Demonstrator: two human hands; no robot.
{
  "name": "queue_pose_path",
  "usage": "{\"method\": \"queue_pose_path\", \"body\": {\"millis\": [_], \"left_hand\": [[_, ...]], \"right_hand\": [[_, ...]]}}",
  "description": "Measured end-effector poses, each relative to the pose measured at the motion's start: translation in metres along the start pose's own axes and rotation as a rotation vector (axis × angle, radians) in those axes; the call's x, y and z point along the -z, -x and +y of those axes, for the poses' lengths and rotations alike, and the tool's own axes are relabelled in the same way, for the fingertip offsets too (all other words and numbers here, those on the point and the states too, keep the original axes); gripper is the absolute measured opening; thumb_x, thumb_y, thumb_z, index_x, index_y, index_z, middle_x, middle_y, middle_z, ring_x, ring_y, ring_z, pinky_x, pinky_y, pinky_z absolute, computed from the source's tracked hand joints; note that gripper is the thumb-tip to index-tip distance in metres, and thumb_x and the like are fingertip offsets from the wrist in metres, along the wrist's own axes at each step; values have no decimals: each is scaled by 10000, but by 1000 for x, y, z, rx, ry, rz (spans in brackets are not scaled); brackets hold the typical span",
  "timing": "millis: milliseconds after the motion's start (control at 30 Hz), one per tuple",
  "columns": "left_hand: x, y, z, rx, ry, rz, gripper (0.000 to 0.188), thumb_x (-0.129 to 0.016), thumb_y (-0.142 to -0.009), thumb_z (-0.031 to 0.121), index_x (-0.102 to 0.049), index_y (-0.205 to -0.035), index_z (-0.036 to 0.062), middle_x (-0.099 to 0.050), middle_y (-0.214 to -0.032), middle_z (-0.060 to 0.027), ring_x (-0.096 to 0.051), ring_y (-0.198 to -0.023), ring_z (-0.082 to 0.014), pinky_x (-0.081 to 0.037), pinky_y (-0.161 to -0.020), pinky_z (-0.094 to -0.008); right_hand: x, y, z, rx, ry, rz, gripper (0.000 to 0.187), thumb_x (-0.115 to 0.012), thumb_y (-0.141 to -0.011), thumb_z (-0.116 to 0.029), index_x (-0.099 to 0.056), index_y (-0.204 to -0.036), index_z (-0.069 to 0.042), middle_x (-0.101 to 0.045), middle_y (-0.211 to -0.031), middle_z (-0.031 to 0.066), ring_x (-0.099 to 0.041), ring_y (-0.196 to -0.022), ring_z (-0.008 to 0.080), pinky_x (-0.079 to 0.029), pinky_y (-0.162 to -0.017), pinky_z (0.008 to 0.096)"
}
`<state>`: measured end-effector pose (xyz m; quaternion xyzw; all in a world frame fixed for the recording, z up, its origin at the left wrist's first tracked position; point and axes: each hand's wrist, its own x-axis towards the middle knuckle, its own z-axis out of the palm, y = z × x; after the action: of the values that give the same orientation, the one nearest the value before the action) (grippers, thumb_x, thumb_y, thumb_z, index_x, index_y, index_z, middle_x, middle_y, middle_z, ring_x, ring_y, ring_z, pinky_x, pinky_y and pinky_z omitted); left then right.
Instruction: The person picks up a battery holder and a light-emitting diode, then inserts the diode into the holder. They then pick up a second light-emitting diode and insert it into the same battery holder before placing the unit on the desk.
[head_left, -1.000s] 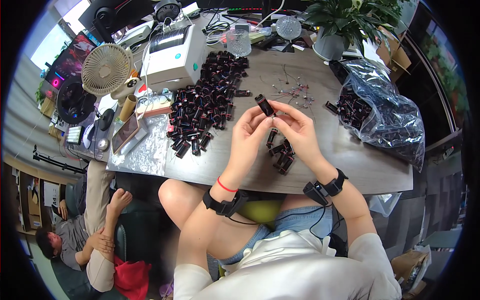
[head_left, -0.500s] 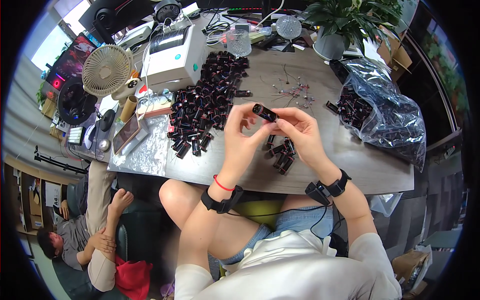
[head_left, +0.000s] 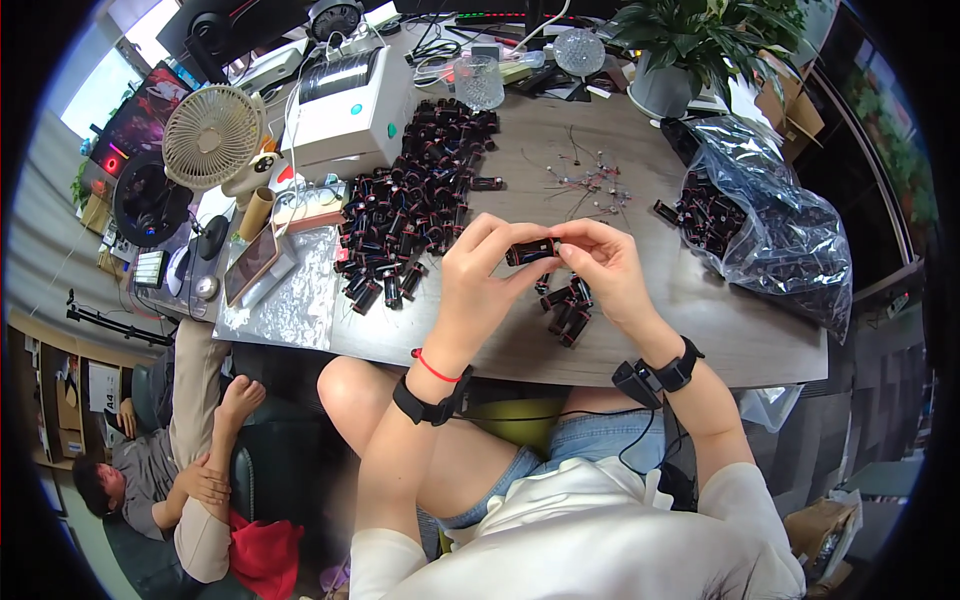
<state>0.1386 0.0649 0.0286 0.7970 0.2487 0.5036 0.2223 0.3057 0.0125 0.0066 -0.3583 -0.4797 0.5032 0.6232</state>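
A small black cylinder (head_left: 530, 252) is held nearly level above the desk, between both hands. My left hand (head_left: 478, 280) is closed on its body, thumb below and fingers along the top. With thumb and index finger, my right hand (head_left: 608, 268) pinches at its right end; the fingertips hide what lies between them there. Just beneath, several similar cylinders (head_left: 568, 318) lie in a small group on the desk. A large heap of black cylinders (head_left: 405, 210) with reddish edges and thin wires spreads to the left.
Small wired parts (head_left: 595, 180) lie scattered beyond my hands. At the right, an open plastic bag (head_left: 775, 230) holds more cylinders. A white box-shaped machine (head_left: 350, 125), a fan (head_left: 212, 138) and a clear plastic sheet (head_left: 285, 300) are at the left; a potted plant (head_left: 665, 85) stands behind.
The cylinder has come down slightly and turned from tilted to nearly level. My left hand's fingers have closed around it, while my right hand stays at its right end.
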Motion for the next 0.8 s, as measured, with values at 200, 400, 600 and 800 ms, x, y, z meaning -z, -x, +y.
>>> {"method": "queue_pose_path", "body": {"millis": [200,400,600,800], "left_hand": [[0,1,-4,-62,-57,-22,312,-800,-657,17,-707,-952,51,-631,-805,-52,-619,-718,-160,-518,-650,-264],[1,3,2,-105,-194,-32,335,-785,-672,16,-698,-993,54,-630,-794,-46,-617,-707,-171,-514,-642,-273],[-4,6,5,-47,-149,-52,337,-760,-708,16,-688,-1036,48,-636,-796,-55,-627,-719,-187,-520,-636,-286],[-2,3,6,-41,-137,-52,325,-751,-730,20,-683,-1047,30,-676,-877,-90,-656,-739,-199,-536,-651,-284]], "right_hand": [[4,-2,3,2,36,-19,188,-573,-911,-28,-628,-1076,42,-671,-962,89,-650,-820,148,-525,-767,274],[1,-3,0,-16,36,5,190,-571,-918,-40,-616,-1086,37,-667,-914,78,-641,-796,144,-513,-743,269],[0,-2,3,-10,80,-5,213,-566,-938,-55,-590,-1131,30,-657,-944,63,-618,-829,111,-506,-749,247],[-3,-3,8,39,70,34,225,-572,-945,-76,-586,-1144,28,-654,-976,55,-610,-850,97,-501,-746,233]]}}
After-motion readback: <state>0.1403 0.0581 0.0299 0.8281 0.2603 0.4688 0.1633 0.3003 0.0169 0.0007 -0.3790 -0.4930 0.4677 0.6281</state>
